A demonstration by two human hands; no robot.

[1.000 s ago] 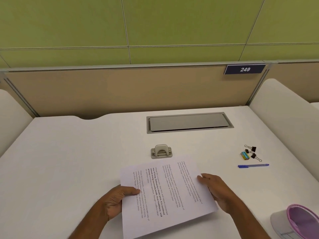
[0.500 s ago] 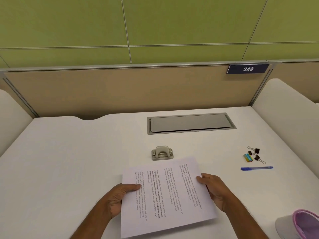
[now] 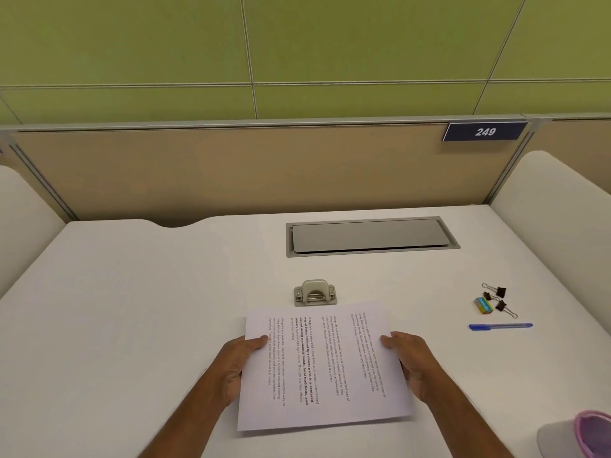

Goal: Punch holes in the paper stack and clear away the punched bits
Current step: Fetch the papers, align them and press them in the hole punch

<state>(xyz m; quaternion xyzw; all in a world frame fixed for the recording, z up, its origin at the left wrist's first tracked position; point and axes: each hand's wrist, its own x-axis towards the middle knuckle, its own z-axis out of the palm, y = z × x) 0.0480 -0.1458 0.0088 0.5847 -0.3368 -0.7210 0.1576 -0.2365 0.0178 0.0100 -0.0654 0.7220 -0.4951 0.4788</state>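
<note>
A white paper stack (image 3: 325,368) with printed text lies turned sideways on the white desk, its far edge just short of a small beige hole punch (image 3: 315,293). My left hand (image 3: 239,363) grips the stack's left edge, thumb on top. My right hand (image 3: 411,363) grips its right edge, thumb on top. The punch stands untouched, its slot facing the paper. No punched bits are visible.
To the right lie black binder clips (image 3: 498,298), a small yellow-blue box (image 3: 483,306) and a blue pen (image 3: 501,326). A pink-rimmed container (image 3: 591,433) sits at the bottom right corner. A grey cable hatch (image 3: 372,236) is set into the desk behind the punch.
Both hands have straightened the stack and slid it forward, bringing its far edge close to the hole punch.
</note>
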